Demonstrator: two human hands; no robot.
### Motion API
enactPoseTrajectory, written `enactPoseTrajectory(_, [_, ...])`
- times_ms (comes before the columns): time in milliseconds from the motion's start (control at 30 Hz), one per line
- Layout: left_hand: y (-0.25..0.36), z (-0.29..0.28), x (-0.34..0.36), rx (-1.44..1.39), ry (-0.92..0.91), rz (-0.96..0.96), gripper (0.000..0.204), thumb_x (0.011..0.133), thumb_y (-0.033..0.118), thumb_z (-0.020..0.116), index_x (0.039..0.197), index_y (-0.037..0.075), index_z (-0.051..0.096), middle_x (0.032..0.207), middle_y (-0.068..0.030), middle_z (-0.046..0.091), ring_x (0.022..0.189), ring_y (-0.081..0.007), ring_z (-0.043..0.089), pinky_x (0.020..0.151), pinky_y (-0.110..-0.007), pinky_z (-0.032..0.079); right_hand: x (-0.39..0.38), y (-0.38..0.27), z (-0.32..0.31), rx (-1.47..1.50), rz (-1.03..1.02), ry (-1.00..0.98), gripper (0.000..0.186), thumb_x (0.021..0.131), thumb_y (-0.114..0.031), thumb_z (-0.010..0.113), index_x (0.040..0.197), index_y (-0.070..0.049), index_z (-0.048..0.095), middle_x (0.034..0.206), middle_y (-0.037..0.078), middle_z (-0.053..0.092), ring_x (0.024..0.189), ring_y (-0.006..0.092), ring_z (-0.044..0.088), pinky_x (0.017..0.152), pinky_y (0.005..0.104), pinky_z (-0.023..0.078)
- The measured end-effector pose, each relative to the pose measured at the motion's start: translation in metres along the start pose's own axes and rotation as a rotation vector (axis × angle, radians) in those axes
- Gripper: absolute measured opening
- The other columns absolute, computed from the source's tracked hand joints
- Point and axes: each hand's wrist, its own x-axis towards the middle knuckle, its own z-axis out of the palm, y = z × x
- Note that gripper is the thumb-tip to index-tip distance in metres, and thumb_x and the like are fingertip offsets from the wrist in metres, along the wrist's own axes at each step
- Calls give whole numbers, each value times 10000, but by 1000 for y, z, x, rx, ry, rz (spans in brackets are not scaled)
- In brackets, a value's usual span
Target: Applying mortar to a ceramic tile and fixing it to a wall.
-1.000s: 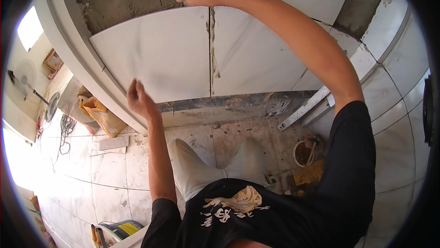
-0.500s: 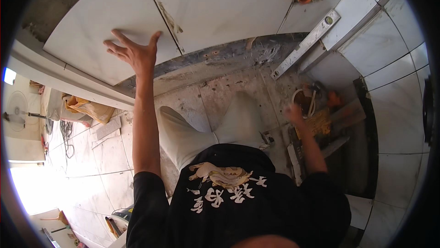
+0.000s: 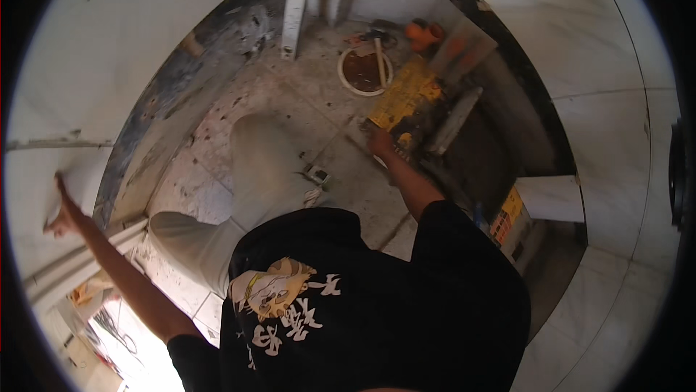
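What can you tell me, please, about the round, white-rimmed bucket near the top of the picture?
The bucket, round and seemingly plastic, sits on the stained floor, beside the worn yellow object and beyond the right hand, which does not touch it. Its rim is dirty white and its inside reddish brown, contents or coating being hard to tell. A pale stick crosses the mouth's right side.

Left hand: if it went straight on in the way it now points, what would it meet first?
The left hand would probably meet the white tile first, since it appears against that surface in the picture. Depth is unclear here, so whether they touch cannot be told.
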Motion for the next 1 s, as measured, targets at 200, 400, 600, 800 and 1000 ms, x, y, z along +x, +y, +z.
enactPoseTrajectory(200, [75,-26,-43,654,354,101,1556,465,740,878,1581,60,33,1531,-353,126,1360,-493,343,957,-609,493,92,-160,-83,459,-165,122,441,867,-235,664,1229,13,626,1136,242,671,1066,396,637,893,476,505])
enactPoseTrajectory(400, [34,-149,-30,602,45,310,730,791,502,804,1367,116,574,1377,-180,556,1173,-284,559,967,-520,466,167,-415,-150,492,-445,579,658,787,-455,786,1188,38,617,1104,231,689,1004,380,664,878,447,514])
enactPoseTrajectory(600, [71,-117,-241,207,-119,-14,224,973,210,656,880,12,704,794,-56,713,721,-123,633,703,-277,500,210,-322,-178,439,-517,683,540,832,-375,766,1123,68,666,1067,252,689,955,408,656,857,462,515])
enactPoseTrajectory(800, [73,-111,-342,-49,-553,-182,315,955,277,690,1087,-9,674,1038,-116,720,916,-177,680,793,-331,539,-44,-306,-220,367,-954,82,315,882,-166,713,1044,89,623,1078,254,675,954,394,666,868,446,515])
enactPoseTrajectory(1000, [86,-64,-330,-437,-671,-302,554,915,235,728,1350,44,443,1313,-148,580,1131,-258,614,905,-387,527,-205,-441,-192,9,-1369,-448,378,882,-85,676,1233,40,609,1177,269,634,1079,413,615,929,459,481])
